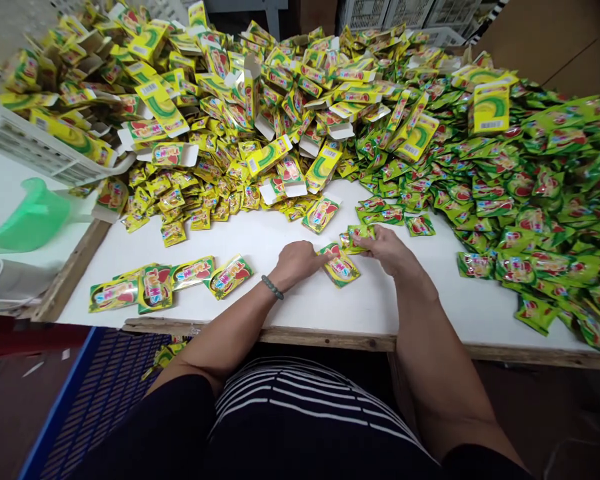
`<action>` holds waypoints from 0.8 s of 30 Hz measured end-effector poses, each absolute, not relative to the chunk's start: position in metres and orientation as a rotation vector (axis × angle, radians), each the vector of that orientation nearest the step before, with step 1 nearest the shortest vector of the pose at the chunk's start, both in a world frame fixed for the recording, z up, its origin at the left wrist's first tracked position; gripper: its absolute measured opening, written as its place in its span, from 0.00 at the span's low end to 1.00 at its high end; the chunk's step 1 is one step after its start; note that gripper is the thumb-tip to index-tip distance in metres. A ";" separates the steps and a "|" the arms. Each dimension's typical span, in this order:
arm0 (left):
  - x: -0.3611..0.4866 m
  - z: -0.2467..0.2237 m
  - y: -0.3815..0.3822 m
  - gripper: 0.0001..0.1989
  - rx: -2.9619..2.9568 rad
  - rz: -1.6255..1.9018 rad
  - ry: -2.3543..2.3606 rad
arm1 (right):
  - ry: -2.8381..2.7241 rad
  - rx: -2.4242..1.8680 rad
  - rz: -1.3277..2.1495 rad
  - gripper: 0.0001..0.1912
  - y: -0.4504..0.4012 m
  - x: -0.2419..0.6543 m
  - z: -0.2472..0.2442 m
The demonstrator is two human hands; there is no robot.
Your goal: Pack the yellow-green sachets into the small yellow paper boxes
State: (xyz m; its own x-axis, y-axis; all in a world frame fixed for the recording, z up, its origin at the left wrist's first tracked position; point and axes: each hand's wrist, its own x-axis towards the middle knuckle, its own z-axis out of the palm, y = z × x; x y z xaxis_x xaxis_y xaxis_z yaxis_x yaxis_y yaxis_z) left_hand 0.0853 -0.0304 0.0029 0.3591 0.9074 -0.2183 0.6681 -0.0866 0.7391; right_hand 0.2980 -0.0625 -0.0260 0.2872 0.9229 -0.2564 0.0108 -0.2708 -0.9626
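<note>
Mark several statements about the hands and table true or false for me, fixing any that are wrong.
1. The left hand holds a box. True.
2. The right hand is empty. False: the right hand holds a green packet.
3. The bracelet is on the right wrist. False: the bracelet is on the left wrist.
4. The white crate contains yellow boxes. True.
5. The blue basket stands on the table. False: the blue basket is below the table.

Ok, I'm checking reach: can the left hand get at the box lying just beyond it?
Probably yes: bare table lies between the left hand and that box, though its held box may need releasing.
</note>
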 end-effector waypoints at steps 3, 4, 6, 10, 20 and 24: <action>0.092 0.000 -0.034 0.22 1.690 0.445 1.392 | -0.627 -1.595 1.352 0.16 -0.065 0.281 -0.013; 0.094 0.000 -0.035 0.22 1.632 0.505 1.383 | -0.584 -1.564 1.362 0.17 -0.066 0.277 -0.009; 0.096 0.000 -0.037 0.24 1.498 0.647 1.316 | -0.549 -1.475 1.359 0.19 -0.066 0.272 -0.005; 0.101 0.002 -0.038 0.32 1.107 0.823 1.103 | -0.608 -1.316 1.251 0.22 -0.065 0.268 -0.009; 0.086 0.008 -0.020 0.19 1.408 0.787 1.054 | -0.836 -1.288 0.690 0.20 -0.060 0.275 -0.008; 0.083 0.007 -0.020 0.17 1.521 0.688 0.964 | -1.020 -1.293 0.906 0.20 -0.062 0.276 -0.005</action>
